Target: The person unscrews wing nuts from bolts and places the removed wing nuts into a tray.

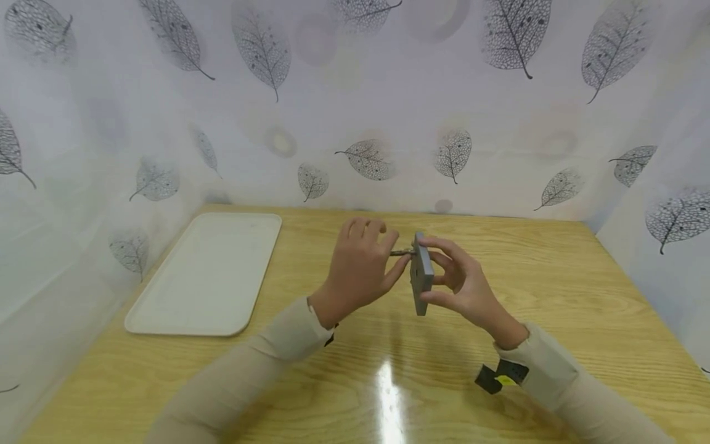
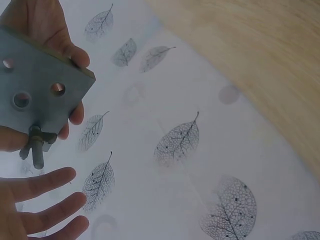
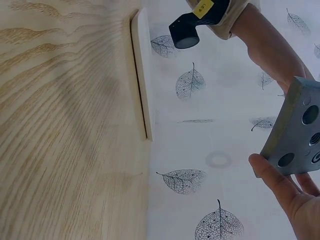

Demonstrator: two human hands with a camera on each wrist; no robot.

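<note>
One drilled plate [image 1: 423, 271], upright above the table [image 1: 554, 290]: right hand [image 1: 466, 287] grips its edges, likely to leave the faces reachable. Left hand [image 1: 359, 264] unclenched, fingers spread, thumb touching the wing fastener [image 2: 36, 145]. Tray [image 1: 205, 271] sits left.

The plate [image 1: 423, 270] is grey, the tray [image 1: 205, 274] off-white, the pale backdrop [image 1: 366, 92] dark-leaf patterned.

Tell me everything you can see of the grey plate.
The grey plate is a thick, flat, straight-edged piece that looks like metal, with several round holes, one apparently threaded. A winged screw projects from the face toward the left grip, whose thumb seems to touch a wing. The plate is roughly upright, held above the wooden table by the right grip near its edges.
</note>
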